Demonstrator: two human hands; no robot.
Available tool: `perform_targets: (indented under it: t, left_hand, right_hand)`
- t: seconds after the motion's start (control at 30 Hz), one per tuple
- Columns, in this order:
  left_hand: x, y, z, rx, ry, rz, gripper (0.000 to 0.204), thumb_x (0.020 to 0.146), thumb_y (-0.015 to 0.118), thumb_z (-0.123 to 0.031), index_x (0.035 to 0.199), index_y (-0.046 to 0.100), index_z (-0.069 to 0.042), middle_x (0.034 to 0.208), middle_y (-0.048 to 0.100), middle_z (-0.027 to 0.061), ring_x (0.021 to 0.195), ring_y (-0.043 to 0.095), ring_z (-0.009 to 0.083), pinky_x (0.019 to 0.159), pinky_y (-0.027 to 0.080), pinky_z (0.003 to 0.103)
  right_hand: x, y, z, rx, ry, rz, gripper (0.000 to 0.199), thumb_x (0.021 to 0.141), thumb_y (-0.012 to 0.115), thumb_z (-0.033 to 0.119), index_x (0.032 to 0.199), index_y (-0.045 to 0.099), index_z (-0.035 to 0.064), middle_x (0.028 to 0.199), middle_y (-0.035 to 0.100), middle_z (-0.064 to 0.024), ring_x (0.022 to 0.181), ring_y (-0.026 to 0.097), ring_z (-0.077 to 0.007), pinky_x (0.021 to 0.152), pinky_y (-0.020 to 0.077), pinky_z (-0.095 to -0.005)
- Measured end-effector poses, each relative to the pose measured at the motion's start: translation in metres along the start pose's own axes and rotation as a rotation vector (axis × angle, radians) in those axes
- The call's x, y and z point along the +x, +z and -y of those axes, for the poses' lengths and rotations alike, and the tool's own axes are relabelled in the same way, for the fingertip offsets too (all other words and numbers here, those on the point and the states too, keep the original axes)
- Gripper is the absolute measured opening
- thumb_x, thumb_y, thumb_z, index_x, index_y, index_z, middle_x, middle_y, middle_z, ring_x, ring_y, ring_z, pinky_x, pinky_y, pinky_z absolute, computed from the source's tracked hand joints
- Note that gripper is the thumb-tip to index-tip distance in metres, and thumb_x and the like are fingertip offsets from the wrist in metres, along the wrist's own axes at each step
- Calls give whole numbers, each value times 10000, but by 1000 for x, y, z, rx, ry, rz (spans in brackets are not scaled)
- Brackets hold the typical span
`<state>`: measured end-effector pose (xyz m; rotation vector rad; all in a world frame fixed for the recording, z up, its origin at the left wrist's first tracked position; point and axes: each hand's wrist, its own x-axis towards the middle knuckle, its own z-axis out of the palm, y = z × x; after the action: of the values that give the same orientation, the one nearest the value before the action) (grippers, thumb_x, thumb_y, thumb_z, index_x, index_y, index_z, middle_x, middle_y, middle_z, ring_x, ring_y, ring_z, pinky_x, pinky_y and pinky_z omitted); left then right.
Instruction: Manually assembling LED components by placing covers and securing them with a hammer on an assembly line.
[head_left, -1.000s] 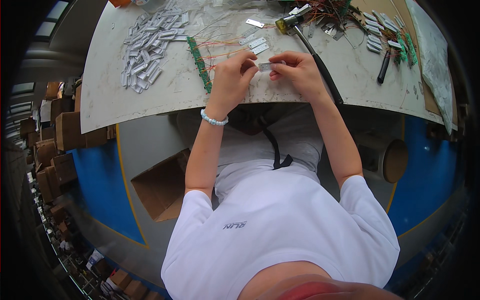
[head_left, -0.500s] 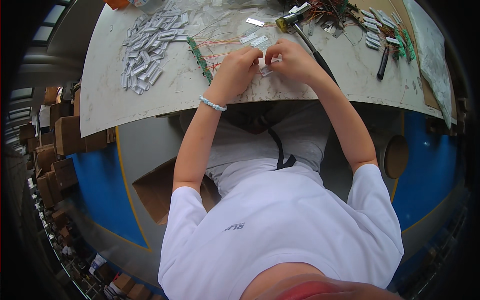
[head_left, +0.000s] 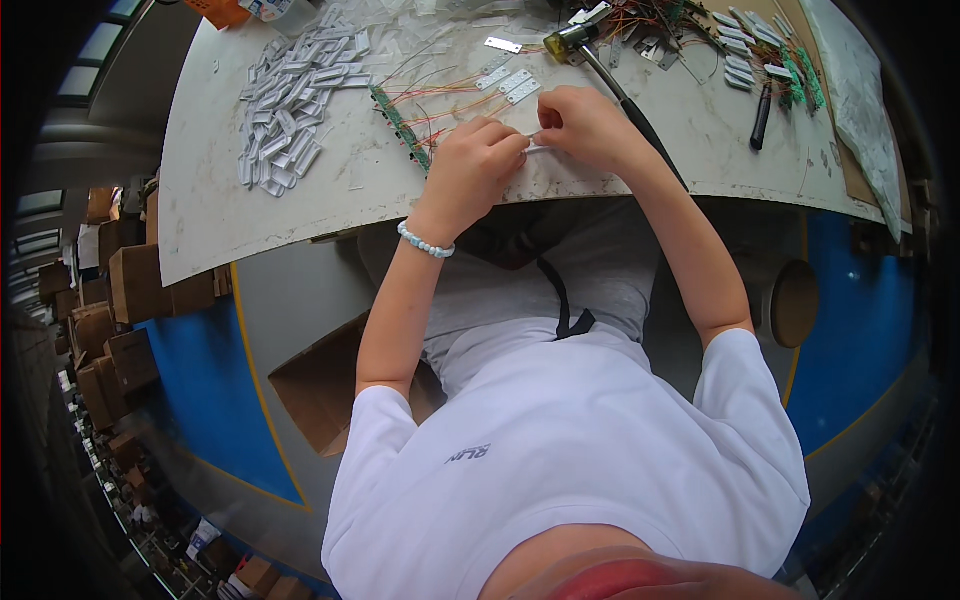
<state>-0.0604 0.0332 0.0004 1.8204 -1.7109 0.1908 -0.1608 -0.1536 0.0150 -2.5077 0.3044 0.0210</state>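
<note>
Close to the table's front edge, my left hand [head_left: 474, 163] and my right hand [head_left: 582, 125] meet with closed fingertips. Between them is a small white plastic piece [head_left: 538, 149], partly covered by the fingers. Left of my left hand lies a green circuit-board strip [head_left: 402, 130] with thin red and orange wires [head_left: 447, 90] running from it. Several small perforated light plates [head_left: 518, 86] rest just beyond my hands. A hammer [head_left: 610, 80] with a yellowish head and black handle lies beside my right hand, its handle passing behind the right wrist.
A heap of white plastic casings [head_left: 290, 110] covers the left of the worktable [head_left: 215, 215]. Tangled wires and boards [head_left: 665, 22] lie at the far right, with finished-looking white pieces [head_left: 738, 62] and a black-handled tool [head_left: 762, 118] nearby. A plastic bag [head_left: 850, 100] hangs over the right edge.
Both hands have come closer together around the white piece, my left moving slightly lower and right. My right fingers have closed down on it. The view has shifted slightly.
</note>
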Motion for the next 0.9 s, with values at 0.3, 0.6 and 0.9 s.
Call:
perform_targets:
  t: [0.3, 0.6, 0.9]
  left_hand:
    - [-16, -10, -21, 206, 16, 132, 310, 848, 702, -119, 1156, 679, -88, 1266, 624, 114, 1207, 570, 296, 985, 464, 437]
    - [-24, -17, -32, 253, -60, 172, 309, 947, 631, -304, 1186, 664, -111, 1343, 575, 104, 1259, 513, 308, 1036, 401, 443]
    - [-25, 1, -44, 291, -168, 72, 291, 950, 626, -309, 1168, 669, -122, 1340, 593, 110, 1247, 519, 319, 1044, 383, 471]
  right_hand:
    - [-8, 4, 2, 53, -50, -162, 216, 793, 751, 164, 839, 638, -14, 848, 639, -158, 783, 624, -313, 719, 497, -398]
    - [13, -23, 9, -77, -161, 59, 224, 818, 757, 171, 913, 667, -10, 871, 653, -144, 810, 641, -301, 737, 503, -393]
    - [128, -36, -41, -536, -238, -188, 306, 810, 722, 57, 1108, 676, 7, 1001, 691, -165, 935, 662, -342, 855, 518, -436]
